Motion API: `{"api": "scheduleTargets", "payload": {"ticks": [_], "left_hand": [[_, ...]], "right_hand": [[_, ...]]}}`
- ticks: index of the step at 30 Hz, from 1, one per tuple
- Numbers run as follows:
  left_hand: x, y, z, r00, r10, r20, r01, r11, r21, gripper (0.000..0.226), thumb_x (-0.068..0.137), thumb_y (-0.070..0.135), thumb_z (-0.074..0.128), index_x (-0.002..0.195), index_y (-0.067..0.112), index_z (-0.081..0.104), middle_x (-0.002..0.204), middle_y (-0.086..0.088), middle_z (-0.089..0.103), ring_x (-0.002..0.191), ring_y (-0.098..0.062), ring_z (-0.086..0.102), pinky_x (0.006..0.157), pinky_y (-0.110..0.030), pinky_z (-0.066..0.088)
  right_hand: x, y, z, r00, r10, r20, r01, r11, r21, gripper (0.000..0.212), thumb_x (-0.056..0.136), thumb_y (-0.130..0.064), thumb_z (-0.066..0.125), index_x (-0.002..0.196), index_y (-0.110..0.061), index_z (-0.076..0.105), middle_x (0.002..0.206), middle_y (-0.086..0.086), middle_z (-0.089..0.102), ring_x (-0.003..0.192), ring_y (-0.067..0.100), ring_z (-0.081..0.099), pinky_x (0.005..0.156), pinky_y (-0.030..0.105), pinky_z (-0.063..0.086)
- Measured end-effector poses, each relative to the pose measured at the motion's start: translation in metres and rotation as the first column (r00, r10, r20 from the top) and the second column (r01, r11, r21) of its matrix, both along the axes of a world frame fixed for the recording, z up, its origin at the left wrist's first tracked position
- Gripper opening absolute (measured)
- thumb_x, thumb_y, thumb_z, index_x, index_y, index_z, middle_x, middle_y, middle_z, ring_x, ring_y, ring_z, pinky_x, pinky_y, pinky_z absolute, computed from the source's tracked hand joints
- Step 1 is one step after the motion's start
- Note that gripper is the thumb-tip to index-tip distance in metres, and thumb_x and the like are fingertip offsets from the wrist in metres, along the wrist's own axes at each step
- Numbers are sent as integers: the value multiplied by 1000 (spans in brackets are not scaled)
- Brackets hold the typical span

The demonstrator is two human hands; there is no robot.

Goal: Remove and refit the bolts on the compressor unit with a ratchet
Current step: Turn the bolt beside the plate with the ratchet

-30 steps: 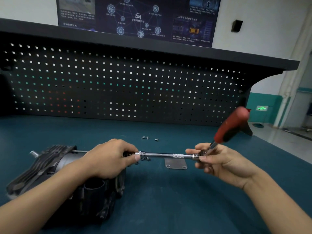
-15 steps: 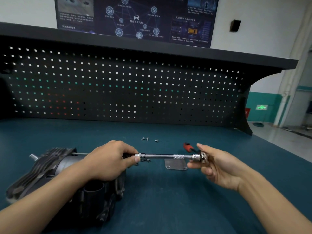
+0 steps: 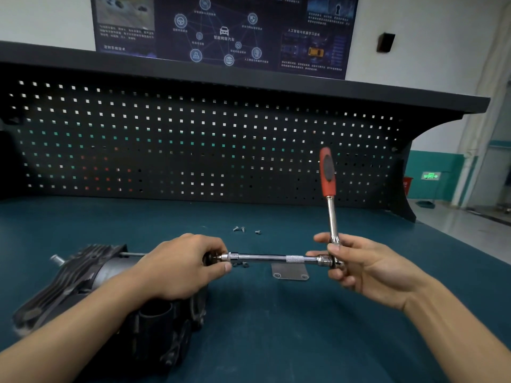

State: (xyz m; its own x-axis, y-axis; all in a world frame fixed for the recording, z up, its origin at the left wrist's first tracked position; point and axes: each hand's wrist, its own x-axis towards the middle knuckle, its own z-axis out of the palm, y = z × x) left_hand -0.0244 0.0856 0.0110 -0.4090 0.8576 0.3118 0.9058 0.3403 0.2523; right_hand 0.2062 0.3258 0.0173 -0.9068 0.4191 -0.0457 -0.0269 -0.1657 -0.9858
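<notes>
Ratcheting a compressor [image 3: 91, 275] bolt: my left hand [image 3: 179, 266] pinches the extension [image 3: 271, 257], right hand [image 3: 367, 269] grips the ratchet [image 3: 328, 172] head; next swing needs socket [image 3: 233, 256] seated.

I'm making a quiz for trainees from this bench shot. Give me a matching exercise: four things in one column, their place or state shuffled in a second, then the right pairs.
Things
1. ratchet
2. extension bar
3. loose bolts
4. metal plate

Places or states
A. lies flat on the bench, just below the bar
B. stands upright, red grip on top
C. runs level between the left hand and the right hand
D. scattered on the bench toward the pegboard

Pairs: 1-B, 2-C, 3-D, 4-A
</notes>
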Motion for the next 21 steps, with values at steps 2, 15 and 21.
{"api": "scheduleTargets", "payload": {"ticks": [2,15,21], "left_hand": [[1,0,1,1000,-9,0,9,1000,6,27,91,65,50,96,40,60,86,34,57,80,8,52,62,-23,37],[4,0,4,998,-20,54,20,1000,-4,19,95,59,52,99,46,65,69,23,58,67,2,51,59,-24,39],[6,-1,6,997,-25,67,26,1000,-7,21,97,55,52,95,40,67,62,19,54,61,-5,47,58,-28,38]], "right_hand": [[1,1,1,998,47,-42,-48,999,-16,38,72,-7,73,110,-13,75,116,21,72,60,17,57,47,20,45],[-1,8,-13,990,115,-85,-98,978,186,44,56,10,82,95,-10,81,116,14,72,73,14,63,61,24,49],[-2,-1,-7,998,51,-37,-46,991,129,42,59,5,71,95,-13,81,119,10,73,72,14,68,53,19,46]]}}
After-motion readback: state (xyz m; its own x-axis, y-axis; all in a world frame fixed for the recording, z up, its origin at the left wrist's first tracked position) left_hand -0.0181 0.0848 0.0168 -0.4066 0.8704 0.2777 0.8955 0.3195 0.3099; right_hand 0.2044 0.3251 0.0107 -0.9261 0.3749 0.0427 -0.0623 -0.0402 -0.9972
